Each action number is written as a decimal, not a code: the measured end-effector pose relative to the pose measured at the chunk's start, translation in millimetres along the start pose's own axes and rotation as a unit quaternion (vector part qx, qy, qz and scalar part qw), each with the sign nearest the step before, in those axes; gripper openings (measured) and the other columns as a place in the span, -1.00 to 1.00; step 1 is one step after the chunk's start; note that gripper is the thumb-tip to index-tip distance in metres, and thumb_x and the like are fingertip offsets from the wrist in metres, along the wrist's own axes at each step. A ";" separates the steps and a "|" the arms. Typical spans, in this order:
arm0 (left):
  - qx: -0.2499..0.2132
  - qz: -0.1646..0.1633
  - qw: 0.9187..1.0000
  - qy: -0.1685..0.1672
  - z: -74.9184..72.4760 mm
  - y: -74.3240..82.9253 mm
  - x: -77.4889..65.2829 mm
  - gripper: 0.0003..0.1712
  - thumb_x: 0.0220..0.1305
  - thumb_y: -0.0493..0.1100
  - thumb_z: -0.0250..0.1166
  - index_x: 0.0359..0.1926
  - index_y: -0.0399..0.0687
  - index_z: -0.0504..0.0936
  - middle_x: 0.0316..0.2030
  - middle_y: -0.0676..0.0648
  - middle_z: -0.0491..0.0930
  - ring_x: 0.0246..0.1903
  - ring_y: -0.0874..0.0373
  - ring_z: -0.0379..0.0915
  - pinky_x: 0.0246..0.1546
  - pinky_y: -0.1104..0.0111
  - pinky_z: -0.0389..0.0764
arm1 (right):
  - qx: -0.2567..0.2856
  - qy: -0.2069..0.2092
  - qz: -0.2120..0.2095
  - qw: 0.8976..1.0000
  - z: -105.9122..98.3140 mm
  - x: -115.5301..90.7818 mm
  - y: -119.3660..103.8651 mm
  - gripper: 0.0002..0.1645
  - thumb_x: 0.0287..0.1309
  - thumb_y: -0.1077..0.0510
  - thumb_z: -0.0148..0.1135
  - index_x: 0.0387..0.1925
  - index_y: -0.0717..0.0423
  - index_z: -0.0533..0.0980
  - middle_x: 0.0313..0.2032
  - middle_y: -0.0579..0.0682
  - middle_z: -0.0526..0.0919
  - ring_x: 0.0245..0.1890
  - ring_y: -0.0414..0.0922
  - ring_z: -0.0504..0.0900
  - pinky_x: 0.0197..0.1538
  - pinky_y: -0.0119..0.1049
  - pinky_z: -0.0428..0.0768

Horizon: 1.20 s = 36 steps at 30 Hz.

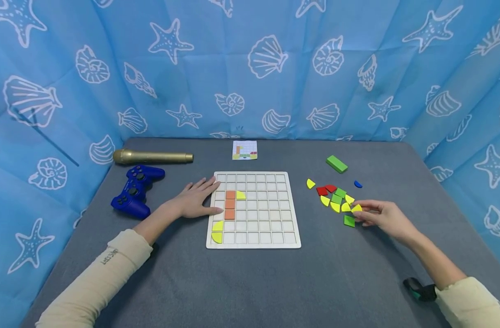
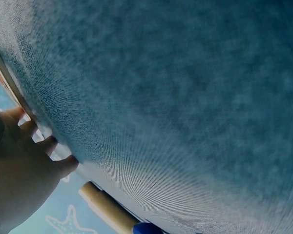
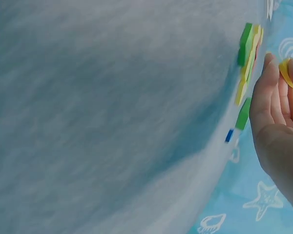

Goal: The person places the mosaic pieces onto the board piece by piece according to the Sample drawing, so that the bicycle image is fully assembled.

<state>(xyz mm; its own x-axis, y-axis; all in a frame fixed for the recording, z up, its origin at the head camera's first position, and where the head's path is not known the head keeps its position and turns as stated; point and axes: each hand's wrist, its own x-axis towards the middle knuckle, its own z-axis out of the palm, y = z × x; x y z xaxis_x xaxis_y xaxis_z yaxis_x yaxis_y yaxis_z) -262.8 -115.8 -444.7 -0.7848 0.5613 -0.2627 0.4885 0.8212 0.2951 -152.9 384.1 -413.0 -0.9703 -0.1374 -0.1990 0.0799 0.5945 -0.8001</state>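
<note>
My left hand [image 1: 196,200] lies with fingers spread on the left edge of a white grid board [image 1: 264,246]. Three orange squares [image 1: 230,204] form a column on the board, with a yellow quarter-circle [image 1: 241,195] beside the top one. Two more yellow pieces [image 1: 217,238] sit in the lower left cells. Over at the right, my right hand [image 1: 383,218] pinches a yellow quarter-circle tile [image 3: 286,73] between thumb and finger. Just left of that hand is a loose cluster of yellow, red [image 1: 322,191] and green [image 1: 337,199] tiles, with a green square [image 1: 349,221] below.
A small pattern card [image 1: 244,150] lies behind the board. On the left are a gold microphone [image 1: 153,157] and a blue game controller [image 1: 137,191]. A green block [image 1: 337,164] and a small blue piece [image 1: 358,184] lie behind the tiles. Blue curtains [image 1: 250,68] surround the grey table [image 1: 258,287].
</note>
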 end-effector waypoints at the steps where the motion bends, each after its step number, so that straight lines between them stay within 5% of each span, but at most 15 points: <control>1: 0.000 0.000 1.000 0.001 0.2 -0.3 0.0 0.09 0.18 0.50 0.03 0.52 0.06 -0.14 0.49 -0.07 -0.23 0.43 -0.12 -0.35 0.30 -0.15 -0.23 | 0.009 -0.004 0.000 1.000 1.7 1.8 -3.1 -0.39 0.27 0.10 0.23 0.20 0.44 0.36 -0.09 0.28 0.62 -0.24 -0.14 0.68 -0.22 -0.25 0.64; 9: 0.004 0.003 1.000 0.004 1.9 -2.2 0.4 0.10 0.18 0.51 0.01 0.52 0.08 -0.15 0.49 -0.05 -0.24 0.43 -0.11 -0.36 0.31 -0.14 -0.23 | 0.048 -0.035 -0.002 0.998 22.2 21.4 -22.0 -0.39 0.25 0.16 0.25 0.20 0.46 0.34 -0.17 0.23 0.65 -0.25 -0.07 0.68 -0.21 -0.25 0.63; 29: -0.003 0.004 1.000 -0.001 1.8 -5.8 1.0 0.09 0.19 0.50 0.01 0.52 0.10 -0.17 0.49 -0.04 -0.26 0.44 -0.10 -0.39 0.31 -0.15 -0.26 | 0.043 -0.161 -0.083 0.983 104.4 69.5 -75.4 -0.55 0.21 0.26 0.26 0.10 0.41 0.48 -0.36 0.12 0.62 -0.32 0.00 0.63 -0.22 -0.22 0.64; 36: 0.000 0.008 1.000 0.000 1.6 -5.7 1.0 0.09 0.19 0.51 0.00 0.52 0.10 -0.17 0.49 -0.04 -0.26 0.44 -0.10 -0.39 0.31 -0.15 -0.25 | 0.040 -0.172 -0.089 0.980 127.6 77.1 -99.1 -0.63 0.15 0.29 0.31 0.00 0.36 0.54 -0.40 0.11 0.66 -0.39 -0.01 0.67 -0.32 -0.22 0.64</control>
<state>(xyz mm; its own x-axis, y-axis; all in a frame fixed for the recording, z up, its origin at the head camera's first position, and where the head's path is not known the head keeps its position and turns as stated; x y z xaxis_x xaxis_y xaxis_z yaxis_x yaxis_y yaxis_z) -265.7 -119.8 -448.2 -0.7764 0.5749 -0.2582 0.5012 0.8117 0.3000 -206.5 213.5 -421.2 -0.8376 -0.5003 -0.2193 -0.0534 0.4746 -0.8786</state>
